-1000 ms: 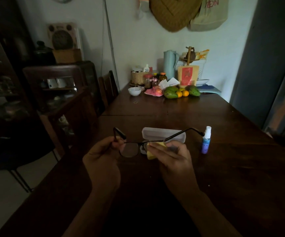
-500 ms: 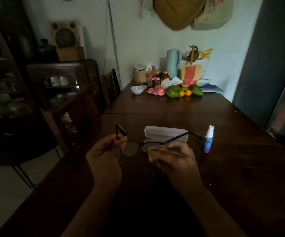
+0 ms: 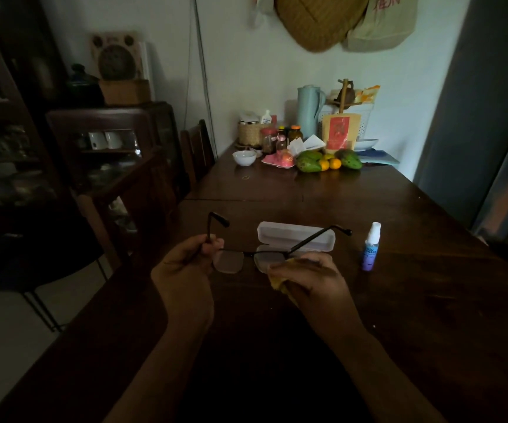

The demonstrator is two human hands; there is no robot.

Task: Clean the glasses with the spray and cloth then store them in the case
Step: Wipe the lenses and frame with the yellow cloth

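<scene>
Thin dark-framed glasses [image 3: 231, 261] with their arms unfolded hang above the dark wooden table [image 3: 429, 300]. My left hand [image 3: 185, 270] pinches the frame at its left hinge. My right hand [image 3: 313, 282] holds a yellow cloth [image 3: 277, 280] pressed on the right lens, which is partly hidden by it. Just behind the glasses lies the white case [image 3: 295, 236], closed as far as I can see. The small spray bottle [image 3: 371, 247], blue with a white cap, stands upright to the right of the case.
At the table's far end are a white bowl [image 3: 244, 157], jars, a pale blue jug [image 3: 309, 109], a pink plate and green and orange fruit [image 3: 327, 161]. A wooden chair [image 3: 197, 151] and a glass cabinet [image 3: 115, 154] stand on the left.
My right hand has slid the cloth down and outward along the right lens. The glasses stay held in the same place; the view has shifted slightly.
</scene>
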